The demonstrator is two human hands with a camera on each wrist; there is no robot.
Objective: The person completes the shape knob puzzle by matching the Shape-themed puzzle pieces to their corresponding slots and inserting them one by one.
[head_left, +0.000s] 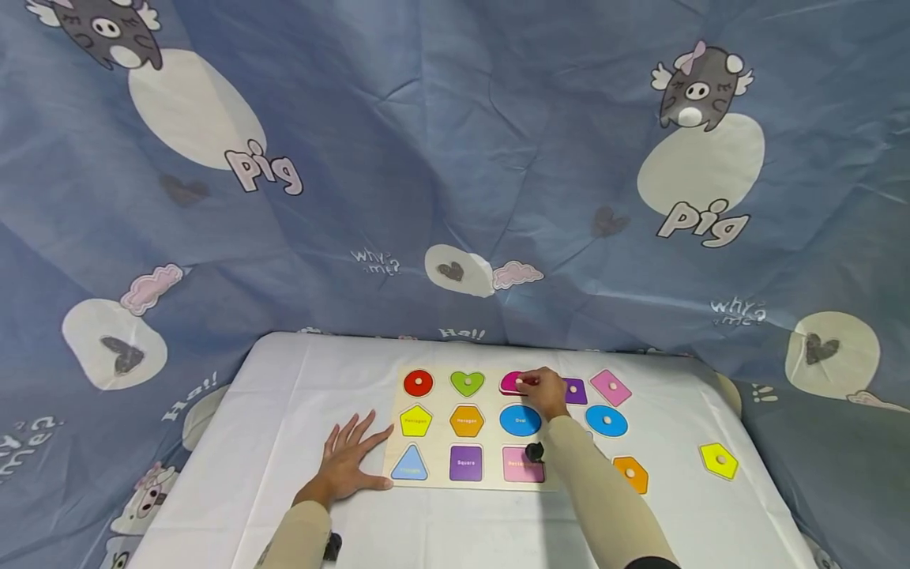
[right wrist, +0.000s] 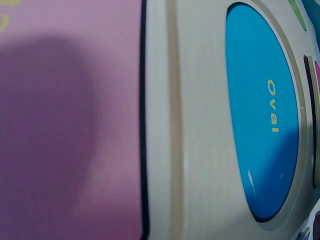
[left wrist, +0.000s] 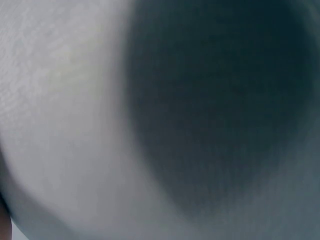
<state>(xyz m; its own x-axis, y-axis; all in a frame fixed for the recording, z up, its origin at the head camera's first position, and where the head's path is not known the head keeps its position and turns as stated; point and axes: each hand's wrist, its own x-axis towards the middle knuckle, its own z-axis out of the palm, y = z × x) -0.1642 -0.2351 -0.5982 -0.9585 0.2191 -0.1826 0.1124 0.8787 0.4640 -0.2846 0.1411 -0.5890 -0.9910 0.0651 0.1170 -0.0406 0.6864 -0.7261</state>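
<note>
On the white table lies a wooden shape puzzle board (head_left: 434,480). My right hand (head_left: 546,393) pinches a magenta rounded puzzle piece (head_left: 509,384) at the board's top right spot, its fingers hiding part of it. Spread flat, my left hand (head_left: 347,464) rests by the board's left edge, thumb and fingertips right at the rim. A red circle piece (head_left: 418,383) and a green heart piece (head_left: 467,384) with knobs sit in the top row. The blue oval recess (right wrist: 262,110) shows its label in the right wrist view. The left wrist view is blurred.
Right of the board lie loose knobbed pieces: a purple square (head_left: 577,391), a pink rectangle (head_left: 611,388), a blue oval (head_left: 607,421), an orange hexagon (head_left: 631,475) and a yellow pentagon (head_left: 720,461). A blue printed cloth (head_left: 455,197) hangs behind the table.
</note>
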